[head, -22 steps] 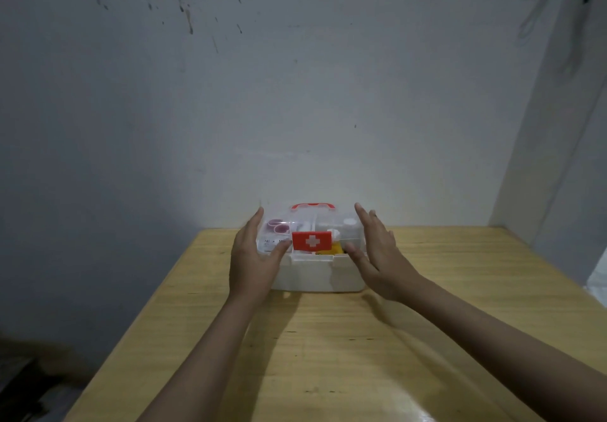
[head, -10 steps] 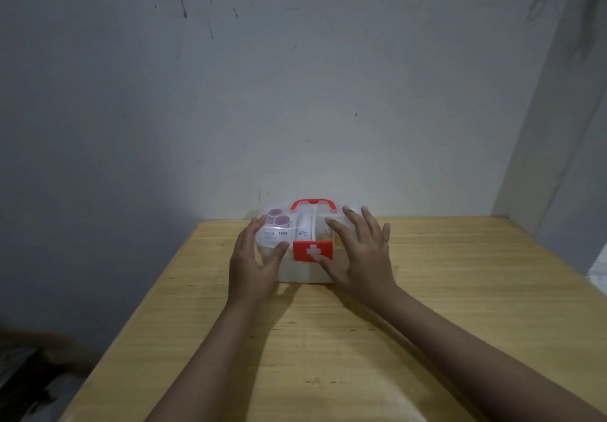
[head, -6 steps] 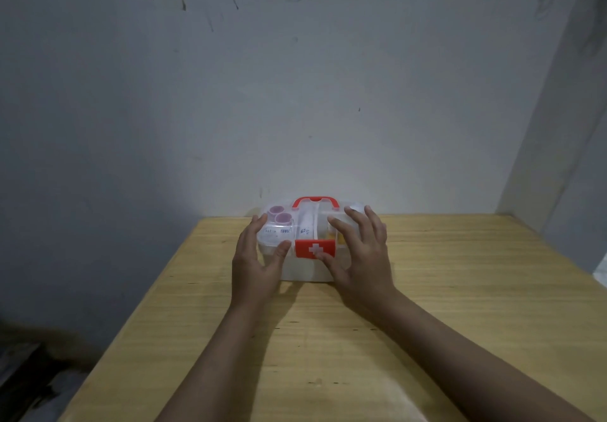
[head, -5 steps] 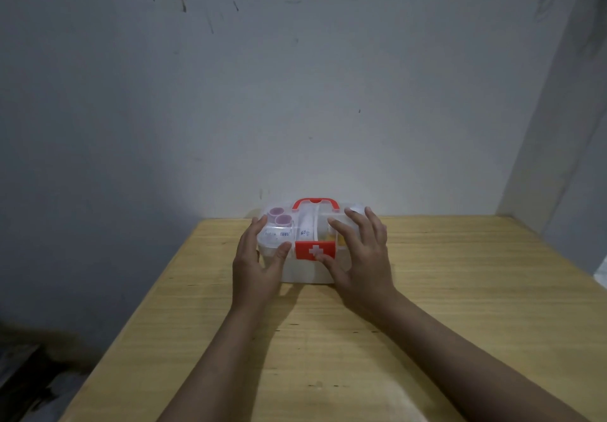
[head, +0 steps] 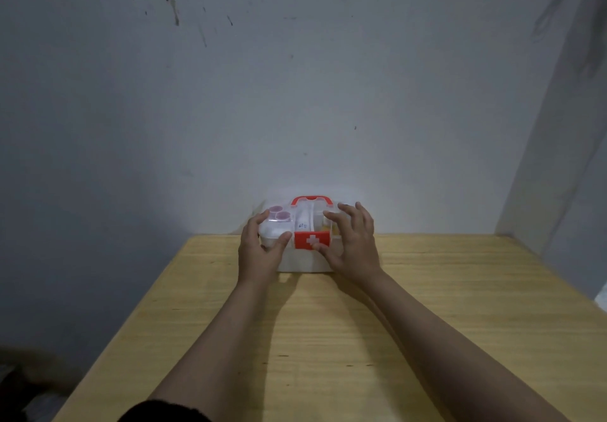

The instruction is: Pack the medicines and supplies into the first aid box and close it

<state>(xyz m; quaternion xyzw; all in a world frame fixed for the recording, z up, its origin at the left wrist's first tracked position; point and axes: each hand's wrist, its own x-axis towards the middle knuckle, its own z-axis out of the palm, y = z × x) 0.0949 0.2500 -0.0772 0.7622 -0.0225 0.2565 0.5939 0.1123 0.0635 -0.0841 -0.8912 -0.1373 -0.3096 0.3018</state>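
Observation:
The first aid box point(head: 300, 262) is white with a clear lid, a red handle point(head: 311, 199) on top and a red latch point(head: 311, 240) with a white cross at the front. It stands at the far edge of the wooden table point(head: 427, 323), against the wall. Through the lid I see two pink-capped bottles point(head: 279, 213) and a white tube. My left hand point(head: 261, 250) grips the box's front left corner, thumb beside the latch. My right hand point(head: 353, 241) lies spread over the lid's right half, thumb at the latch's lower right corner.
A grey wall point(head: 295, 93) rises directly behind the box, and a second wall point(head: 571, 158) closes the right side. The table's left edge point(head: 131, 323) drops off to a dark floor.
The lid came down onto the box and the latch swung against the front. Both hands moved from the box's sides onto the lid and latch area, then stayed nearly still.

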